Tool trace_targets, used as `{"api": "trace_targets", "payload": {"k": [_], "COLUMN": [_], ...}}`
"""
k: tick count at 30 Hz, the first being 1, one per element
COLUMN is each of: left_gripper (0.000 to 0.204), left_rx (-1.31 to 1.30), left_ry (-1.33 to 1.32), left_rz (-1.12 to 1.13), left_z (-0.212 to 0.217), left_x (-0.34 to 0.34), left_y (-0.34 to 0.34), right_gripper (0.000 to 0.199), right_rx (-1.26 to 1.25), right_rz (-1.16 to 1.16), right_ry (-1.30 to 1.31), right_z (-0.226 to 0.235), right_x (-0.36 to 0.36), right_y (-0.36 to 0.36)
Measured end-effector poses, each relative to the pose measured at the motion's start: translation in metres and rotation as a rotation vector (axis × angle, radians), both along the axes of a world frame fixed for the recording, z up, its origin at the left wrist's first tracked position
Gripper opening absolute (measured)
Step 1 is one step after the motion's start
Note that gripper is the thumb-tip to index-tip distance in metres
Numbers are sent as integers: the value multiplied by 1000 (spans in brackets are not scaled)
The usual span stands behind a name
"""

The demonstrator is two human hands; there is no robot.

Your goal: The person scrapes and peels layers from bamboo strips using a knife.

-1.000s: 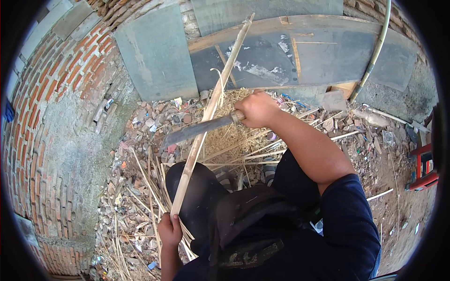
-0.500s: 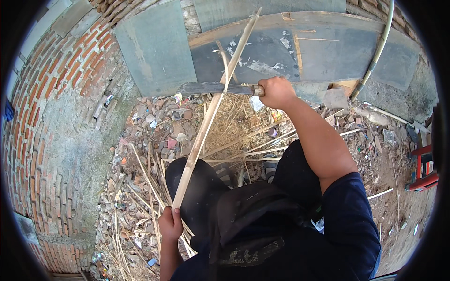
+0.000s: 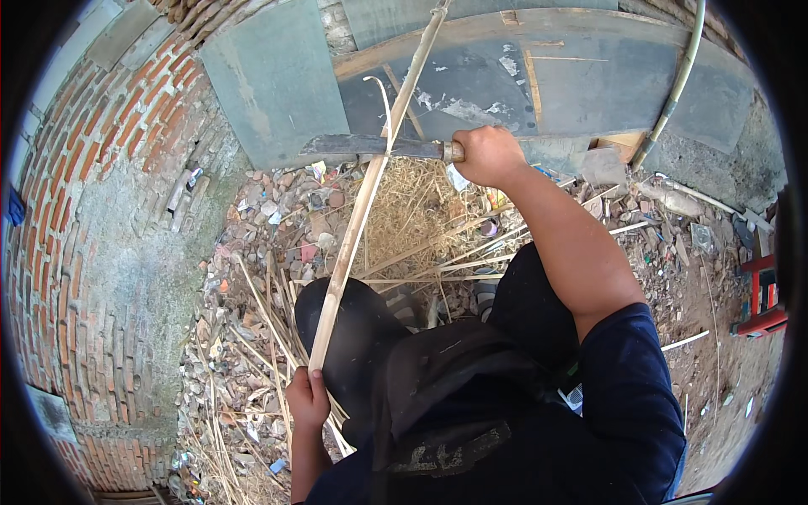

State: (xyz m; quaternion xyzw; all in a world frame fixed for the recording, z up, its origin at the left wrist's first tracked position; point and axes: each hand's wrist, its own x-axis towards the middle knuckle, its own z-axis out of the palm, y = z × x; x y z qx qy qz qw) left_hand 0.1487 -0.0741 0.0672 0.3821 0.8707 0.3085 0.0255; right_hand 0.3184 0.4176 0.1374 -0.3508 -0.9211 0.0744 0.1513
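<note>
My left hand (image 3: 307,399) grips the near end of a long pale bamboo strip (image 3: 367,189) that slants up and away to the top of the picture. My right hand (image 3: 486,155) is closed on the handle of a broad dark knife (image 3: 358,146). Its blade lies level and points left, and it touches the strip high up, where a thin shaving (image 3: 386,93) curls off. My dark-clad knees (image 3: 358,337) sit below the strip.
A red brick wall (image 3: 101,210) curves along the left. Grey slabs (image 3: 278,80) lean at the back. Rubble, straw (image 3: 412,202) and cut bamboo slivers (image 3: 252,311) litter the ground. A pale pipe (image 3: 673,84) stands at the upper right, a red frame (image 3: 762,295) at the far right.
My right hand has raised the knife from halfway up the strip to a point high on it, and the blade has turned level. My left hand stays put.
</note>
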Motion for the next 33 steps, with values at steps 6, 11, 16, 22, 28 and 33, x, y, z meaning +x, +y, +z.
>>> {"api": "trace_targets", "payload": {"k": [6,11,16,22,28,33], "left_gripper": [37,37,39,42,47,43], "left_rx": [3,0,-10,-16,66,-44], "left_ry": [19,9,-4,-35,-16,130], "left_rz": [-3,7,5,-3,-7,-12], "left_z": [-4,-7,-8,-15,-15,1], "left_x": [0,-1,-2,-6,-1,-6], "left_y": [0,0,-2,-3,6,14], "right_gripper": [24,27,21,27,24,24], "right_rx": [-22,-34,29,-68,-3,-76], "right_rz": [0,6,27,33,261,-58], "right_ry": [7,8,74,50,-105,-25], "right_z": [1,-2,-8,11,28,4], "right_x": [0,-3,-2,3,-8,1], "right_y": [-3,-3,0,-12,-36,8]}}
